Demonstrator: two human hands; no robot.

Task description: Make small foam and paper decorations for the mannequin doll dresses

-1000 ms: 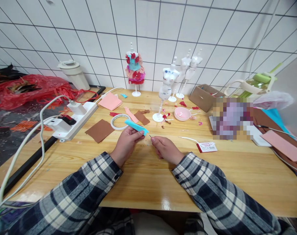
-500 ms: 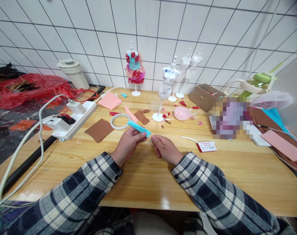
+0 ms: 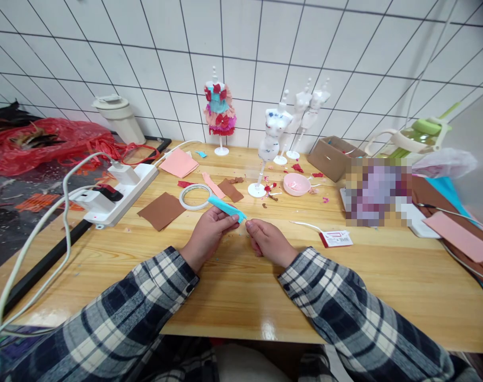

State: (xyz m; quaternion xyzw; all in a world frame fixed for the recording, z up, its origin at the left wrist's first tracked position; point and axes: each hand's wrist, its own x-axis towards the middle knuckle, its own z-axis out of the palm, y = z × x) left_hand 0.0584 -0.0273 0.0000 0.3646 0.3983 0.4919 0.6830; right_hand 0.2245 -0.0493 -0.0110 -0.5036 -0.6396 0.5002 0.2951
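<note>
My left hand (image 3: 209, 233) is closed on a narrow strip of bright blue crepe paper (image 3: 225, 207), thumb on top. The strip's frayed right end reaches close to the fingertips of my right hand (image 3: 267, 239). Those fingers are pinched together; what lies between them is too small to make out. Just beyond my left hand, a roll of white tape (image 3: 183, 203) lies flat on the wooden table (image 3: 241, 297). A bare white mini mannequin (image 3: 268, 154) with blue specks stands behind my hands. Another mini mannequin (image 3: 221, 114) wears a ruffled pink, blue and red paper dress.
Brown paper (image 3: 161, 211) and pink paper (image 3: 179, 162) lie to the left, near a white power strip (image 3: 134, 185) with looping cables. A pink bowl (image 3: 296, 183), a cardboard box (image 3: 329, 159) and a red-and-white tag (image 3: 336, 238) are at the right. Paper scraps are scattered around.
</note>
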